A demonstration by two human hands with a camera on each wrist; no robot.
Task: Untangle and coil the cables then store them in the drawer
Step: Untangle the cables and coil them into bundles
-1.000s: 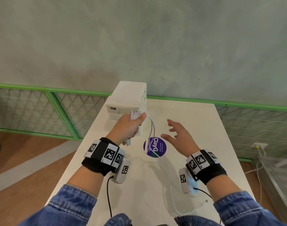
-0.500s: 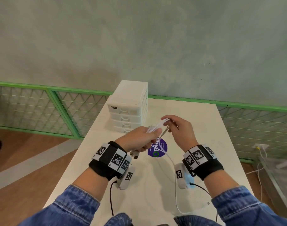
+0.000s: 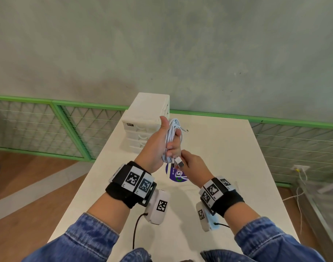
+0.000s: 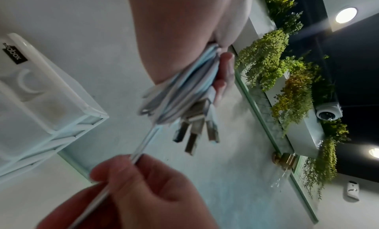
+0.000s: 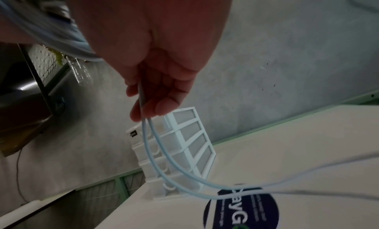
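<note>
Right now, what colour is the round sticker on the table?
Dark purple sticker with white lettering, clearest in the right wrist view.

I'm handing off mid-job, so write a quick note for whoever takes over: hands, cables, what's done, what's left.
Left hand grips the coiled white cables, raised above the table, plugs hanging below.
Right hand pinches a loose strand that sags toward the purple sticker.
Done: most of the length is coiled.
Left: wind in that strand, open the drawer unit, all drawers shut, and store the bundle.

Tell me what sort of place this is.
Probably a café or shared workspace, not a home: a dome camera and hanging plants overhead, a green mesh railing along the concrete wall, and a branded sticker on the white table.
</note>
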